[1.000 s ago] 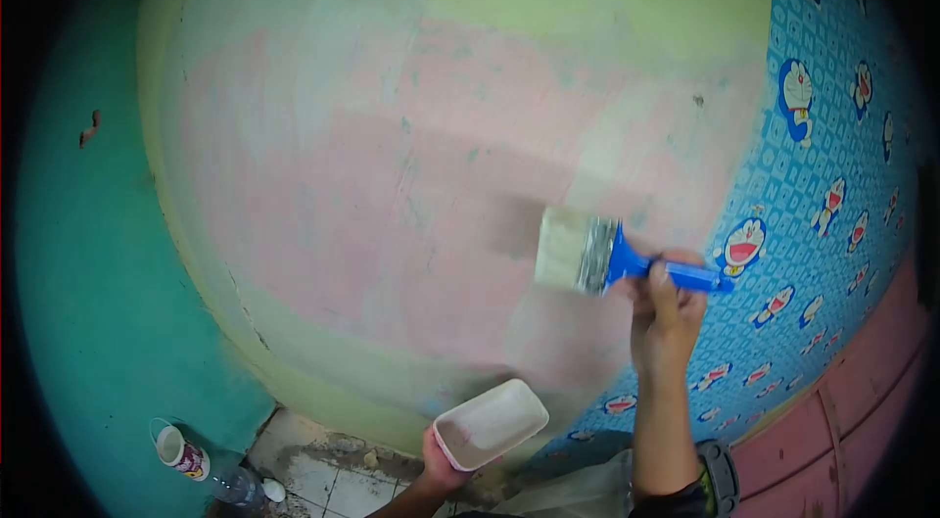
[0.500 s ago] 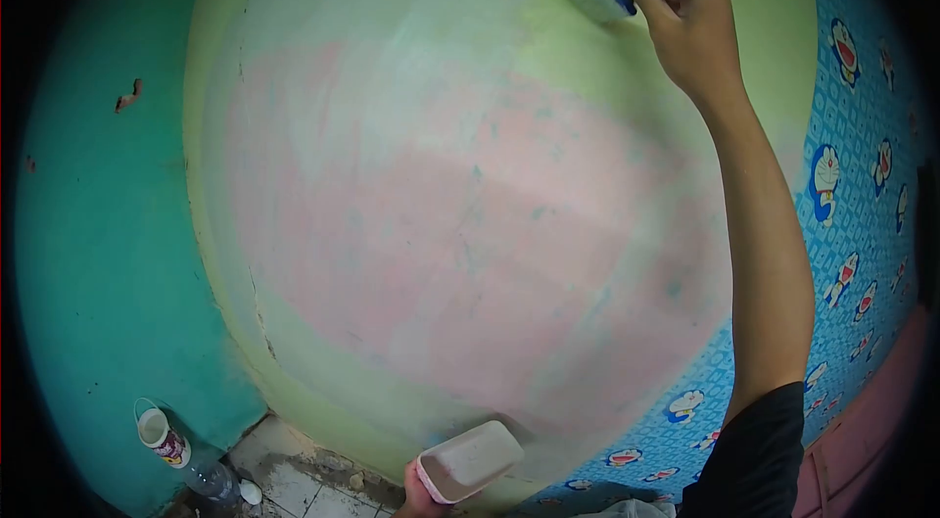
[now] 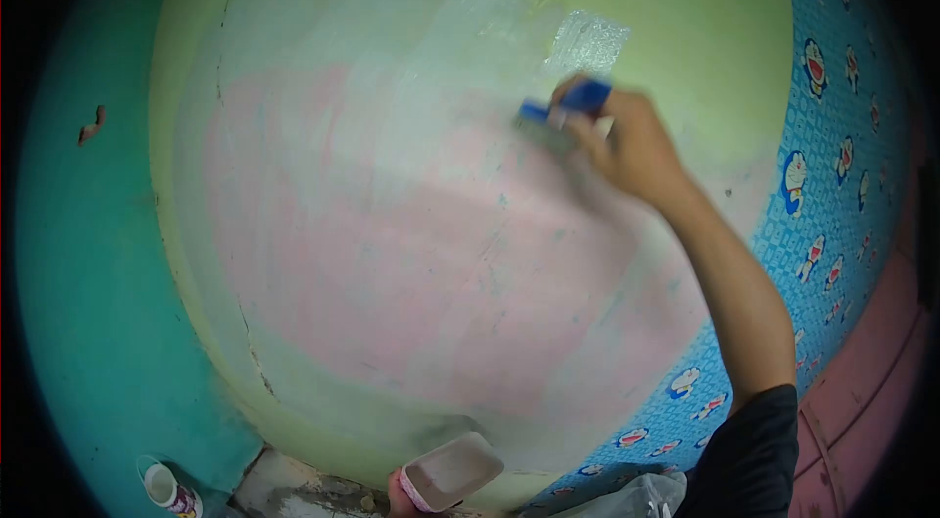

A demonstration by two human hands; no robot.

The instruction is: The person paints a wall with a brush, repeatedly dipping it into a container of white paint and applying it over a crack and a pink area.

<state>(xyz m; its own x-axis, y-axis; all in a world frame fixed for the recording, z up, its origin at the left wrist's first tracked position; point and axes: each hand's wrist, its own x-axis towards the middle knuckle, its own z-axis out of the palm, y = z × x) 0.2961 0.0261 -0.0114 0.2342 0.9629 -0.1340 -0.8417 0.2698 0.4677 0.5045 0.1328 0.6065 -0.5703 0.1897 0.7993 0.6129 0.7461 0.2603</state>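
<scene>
My right hand [image 3: 627, 138] grips a blue-handled paintbrush [image 3: 586, 97], its bristles blurred against the wall [image 3: 431, 214]. The wall has a green-yellow top, a greyish-white coated band and a pink patch below. A wet, shiny white patch [image 3: 587, 43] sits just above the brush. Low in the view, my left hand [image 3: 399, 496] is wrapped round the end of a pale rectangular tub [image 3: 454, 471] with a pink patterned side. The tub is tilted so its inside faces me; little of the left hand shows.
A teal wall [image 3: 88, 254] with a chipped spot stands on the left. Blue cartoon wallpaper [image 3: 818, 185] covers the right. A white bucket [image 3: 164, 487] is at the lower left, and a clear plastic bag [image 3: 636, 498] lies at the bottom near my sleeve.
My right hand has moved the brush down and left from the upper wall. A wet white patch now shows where the brush was. The view has shifted slightly.
</scene>
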